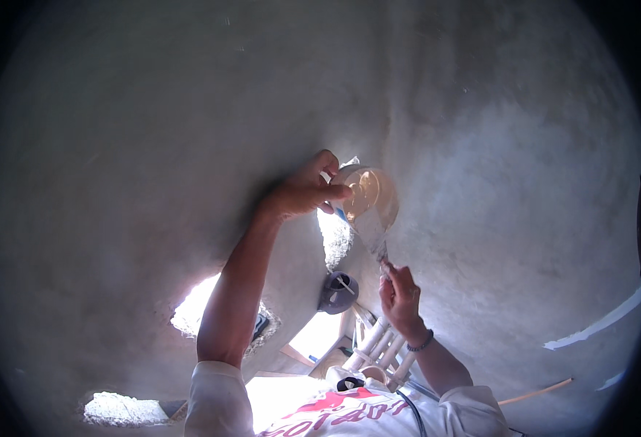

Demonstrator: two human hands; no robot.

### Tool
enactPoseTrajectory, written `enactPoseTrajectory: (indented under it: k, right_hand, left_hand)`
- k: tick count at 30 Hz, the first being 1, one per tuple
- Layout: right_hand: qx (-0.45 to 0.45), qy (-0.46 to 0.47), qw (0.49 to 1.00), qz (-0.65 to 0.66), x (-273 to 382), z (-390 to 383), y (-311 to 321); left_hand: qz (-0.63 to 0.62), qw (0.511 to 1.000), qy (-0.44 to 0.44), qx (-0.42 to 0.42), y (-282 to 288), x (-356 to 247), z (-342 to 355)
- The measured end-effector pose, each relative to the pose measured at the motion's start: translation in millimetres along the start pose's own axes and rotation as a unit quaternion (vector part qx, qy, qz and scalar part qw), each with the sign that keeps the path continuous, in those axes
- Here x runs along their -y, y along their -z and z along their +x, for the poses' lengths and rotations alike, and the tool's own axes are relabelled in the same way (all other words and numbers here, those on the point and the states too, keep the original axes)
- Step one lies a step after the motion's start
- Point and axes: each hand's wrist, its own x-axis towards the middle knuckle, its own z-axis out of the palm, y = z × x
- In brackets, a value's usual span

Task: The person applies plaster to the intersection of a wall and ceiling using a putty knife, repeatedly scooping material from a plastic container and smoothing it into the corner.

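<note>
My left hand is raised against a grey plastered wall and grips the rim of a round, pale translucent pipe fitting at a rough opening in the wall. My right hand, a dark band on its wrist, sits just below. It pinches the lower end of a thin flat blade that slants up to the fitting's lower edge, its upper tip bluish. The fitting's open mouth faces me.
A grey pipe elbow juts out below the opening. Several white pipes lie bundled under my right forearm, with a tape roll near my chest. Bright rough holes break the wall at lower left. A white strip crosses the right wall.
</note>
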Motion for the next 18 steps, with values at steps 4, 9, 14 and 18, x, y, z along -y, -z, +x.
enactPoseTrajectory:
  k: [4,9,14,18]
  right_hand:
    - [0.016,0.032,0.998,0.044,-3,-13,-2]
    - [0.045,0.072,0.994,0.073,-13,-12,9]
    - [0.096,0.065,0.989,0.093,-16,-15,18]
    - [0.128,0.066,0.98,0.14,-17,-29,28]
  left_hand:
    - [0.02,1.0,-0.014,-0.014,0,6,4]
    - [-0.002,1.0,-0.012,-0.002,-1,8,2]
    - [0.009,1.0,0.002,-0.006,-1,4,2]
    - [-0.019,0.998,-0.033,-0.042,-2,8,6]
